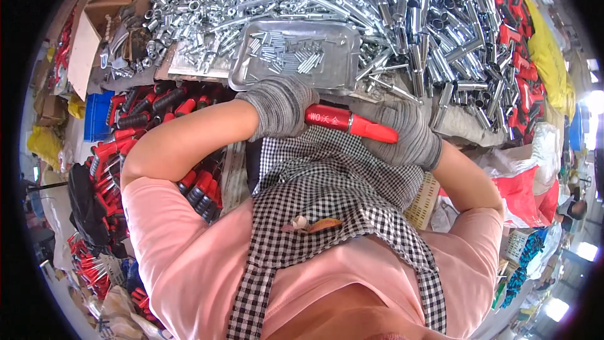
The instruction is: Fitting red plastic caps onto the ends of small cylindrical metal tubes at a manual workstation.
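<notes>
Red handle (366, 128): is being held on the near side of the metal tray (343, 66).
Left hand (280, 107): is gripping its left end.
Right hand (406, 133): is touching its other end; finger closing I cannot tell.
Metal tubes (462, 51): are lying right of the tray.

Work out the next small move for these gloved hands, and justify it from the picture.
Probably the left gloved hand should reach for one short metal pin: the red handle is also supported by the right gloved hand, and the pins' metal tray lies just beyond the left glove.
</notes>
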Action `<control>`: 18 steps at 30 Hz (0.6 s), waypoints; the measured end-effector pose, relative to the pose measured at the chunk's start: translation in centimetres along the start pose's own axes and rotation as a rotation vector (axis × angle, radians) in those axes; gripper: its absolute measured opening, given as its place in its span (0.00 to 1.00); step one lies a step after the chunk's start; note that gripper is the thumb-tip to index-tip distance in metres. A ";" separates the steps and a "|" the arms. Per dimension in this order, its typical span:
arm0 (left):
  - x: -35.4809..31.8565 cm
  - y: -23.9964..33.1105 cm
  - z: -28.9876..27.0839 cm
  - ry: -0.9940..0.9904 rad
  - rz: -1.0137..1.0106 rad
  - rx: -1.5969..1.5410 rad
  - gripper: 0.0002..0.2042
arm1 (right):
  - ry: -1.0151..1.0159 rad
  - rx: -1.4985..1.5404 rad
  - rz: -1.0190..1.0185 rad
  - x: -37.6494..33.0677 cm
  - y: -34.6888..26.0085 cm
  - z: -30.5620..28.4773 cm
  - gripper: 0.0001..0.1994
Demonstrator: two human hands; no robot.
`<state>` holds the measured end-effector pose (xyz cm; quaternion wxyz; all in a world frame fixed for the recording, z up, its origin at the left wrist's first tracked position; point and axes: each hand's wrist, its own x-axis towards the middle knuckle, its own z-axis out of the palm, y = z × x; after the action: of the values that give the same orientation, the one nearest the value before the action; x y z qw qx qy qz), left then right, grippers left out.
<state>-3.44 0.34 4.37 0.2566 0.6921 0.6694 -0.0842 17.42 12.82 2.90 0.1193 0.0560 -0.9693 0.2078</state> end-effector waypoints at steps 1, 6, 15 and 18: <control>-0.1 0.0 0.0 0.016 -0.022 0.013 0.13 | -0.038 0.068 0.082 0.1 -0.2 0.0 0.26; -0.8 0.1 -0.5 0.067 -0.019 0.002 0.12 | -0.047 0.234 0.182 0.3 -0.4 0.2 0.25; 0.1 -0.3 1.6 -0.047 0.012 0.021 0.15 | -0.024 -0.021 0.019 -0.2 -0.5 1.0 0.24; 0.1 0.0 1.5 -0.039 -0.006 0.047 0.15 | -0.123 0.176 0.155 0.1 -0.6 1.3 0.24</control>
<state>-3.11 -0.32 3.01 0.2531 0.6942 0.6642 -0.1140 17.17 11.76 2.03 0.0379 0.0035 -0.9542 0.2966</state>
